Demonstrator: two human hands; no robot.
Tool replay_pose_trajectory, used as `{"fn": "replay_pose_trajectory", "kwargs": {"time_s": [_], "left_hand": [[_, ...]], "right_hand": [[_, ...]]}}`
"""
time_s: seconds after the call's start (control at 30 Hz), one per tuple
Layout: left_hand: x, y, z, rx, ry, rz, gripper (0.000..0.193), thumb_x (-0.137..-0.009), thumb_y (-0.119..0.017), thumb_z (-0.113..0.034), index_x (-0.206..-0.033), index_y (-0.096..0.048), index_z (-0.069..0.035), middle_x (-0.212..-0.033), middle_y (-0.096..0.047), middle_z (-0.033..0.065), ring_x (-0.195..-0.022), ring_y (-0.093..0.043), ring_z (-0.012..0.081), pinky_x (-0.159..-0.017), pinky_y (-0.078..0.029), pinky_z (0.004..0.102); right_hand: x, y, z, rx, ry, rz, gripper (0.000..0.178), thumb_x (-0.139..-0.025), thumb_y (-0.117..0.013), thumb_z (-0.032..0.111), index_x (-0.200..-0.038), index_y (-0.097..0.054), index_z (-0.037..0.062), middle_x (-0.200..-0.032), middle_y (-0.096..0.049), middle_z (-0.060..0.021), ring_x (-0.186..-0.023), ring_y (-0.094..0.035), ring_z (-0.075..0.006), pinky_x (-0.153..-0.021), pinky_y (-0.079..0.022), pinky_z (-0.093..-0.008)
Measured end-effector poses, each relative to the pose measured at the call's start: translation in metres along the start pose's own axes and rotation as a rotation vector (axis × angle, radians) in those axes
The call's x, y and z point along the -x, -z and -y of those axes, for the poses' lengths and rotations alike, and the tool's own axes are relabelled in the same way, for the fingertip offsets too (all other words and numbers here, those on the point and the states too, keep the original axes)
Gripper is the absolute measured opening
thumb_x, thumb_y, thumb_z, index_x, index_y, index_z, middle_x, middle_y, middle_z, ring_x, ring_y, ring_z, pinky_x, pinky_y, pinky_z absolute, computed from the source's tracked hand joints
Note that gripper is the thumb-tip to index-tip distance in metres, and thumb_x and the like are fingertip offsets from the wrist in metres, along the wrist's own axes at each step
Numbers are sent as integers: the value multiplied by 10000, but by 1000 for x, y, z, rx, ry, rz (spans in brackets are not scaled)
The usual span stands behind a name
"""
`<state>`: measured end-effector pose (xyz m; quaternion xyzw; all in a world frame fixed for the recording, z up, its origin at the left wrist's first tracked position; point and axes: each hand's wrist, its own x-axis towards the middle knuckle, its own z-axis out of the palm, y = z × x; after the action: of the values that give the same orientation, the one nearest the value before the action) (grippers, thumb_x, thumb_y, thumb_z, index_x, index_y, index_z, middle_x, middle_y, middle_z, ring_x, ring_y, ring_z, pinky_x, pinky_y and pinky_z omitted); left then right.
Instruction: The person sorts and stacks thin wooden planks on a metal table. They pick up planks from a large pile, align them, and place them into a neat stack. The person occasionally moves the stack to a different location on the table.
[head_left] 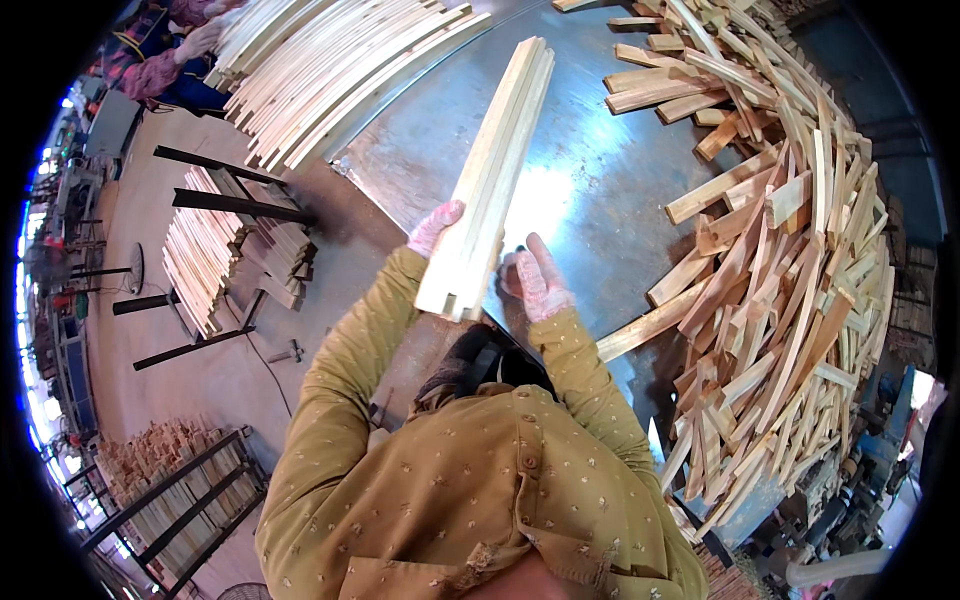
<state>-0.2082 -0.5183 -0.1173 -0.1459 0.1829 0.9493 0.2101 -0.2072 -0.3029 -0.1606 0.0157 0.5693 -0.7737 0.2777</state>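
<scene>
A workshop with a dusty floor fills the left of the frame, and a shiny metal surface (600,190) takes up the centre and upper right. On it the person holds a bundle of pale wooden slats (490,180), its long axis running from just above the chest at centre frame up toward the top centre, tilted a little to the right. The left hand (432,230), in a pink knit glove, is curled against the bundle's left side near its lower end; the right hand (535,280), gloved the same, lies against the right side, fingers partly spread, and whether its grip closes fully on the wood I cannot tell. Both hands sit at the near end, so the far end reaches out unsupported over the surface. A loose heap of offcuts (780,260) crowds the right side, close beside the right hand. Stacked long slats (330,70) lie at upper left, with more stacks on racks (215,240) at the left.
</scene>
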Motion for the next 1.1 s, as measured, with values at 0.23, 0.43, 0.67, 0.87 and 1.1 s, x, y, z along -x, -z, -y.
{"fn": "replay_pose_trajectory", "kwargs": {"time_s": [0.23,0.43,0.67,0.87,1.1], "left_hand": [[-22,51,-11,-854,-227,-475,707,-886,-682,-478,-1339,-515,37,-1230,-631,219,-1112,-621,301,-951,-508,374],[-7,77,-98,-1053,-165,-539,719,-900,-677,-450,-1368,-490,63,-1278,-613,215,-1175,-576,288,-1034,-418,351],[81,122,-251,-564,-62,-84,512,-963,-573,-355,-1193,-599,102,-952,-686,210,-803,-663,277,-779,-541,349],[133,95,-308,-559,-100,-79,655,-839,-676,-475,-1182,-585,75,-978,-675,154,-837,-657,215,-756,-531,325],[120,95,-298,-723,-387,-230,460,-924,-625,-295,-1195,-582,74,-1011,-644,79,-863,-597,145,-797,-479,275]], "right_hand": [[-56,-68,13,-95,-89,7,1119,-801,-779,71,-1557,46,48,-1335,-530,-186,-1147,-570,-274,-926,-505,-325],[-115,-136,-24,92,-105,-72,1091,-779,-756,87,-1562,4,110,-1378,-512,-148,-1196,-539,-256,-1008,-464,-410],[-179,-254,-8,179,-422,-169,916,-859,-688,487,-1545,-181,153,-1454,-488,-38,-1400,-348,-284,-1184,-151,-595],[-237,-306,3,1155,-387,-56,1153,-858,-617,604,-1517,49,-69,-1268,-599,-279,-1181,-589,-387,-1002,-457,-389],[-217,-317,51,478,-220,228,702,-907,-624,485,-1312,-467,-67,-1073,-674,-213,-1025,-656,-290,-876,-515,-378]]}}
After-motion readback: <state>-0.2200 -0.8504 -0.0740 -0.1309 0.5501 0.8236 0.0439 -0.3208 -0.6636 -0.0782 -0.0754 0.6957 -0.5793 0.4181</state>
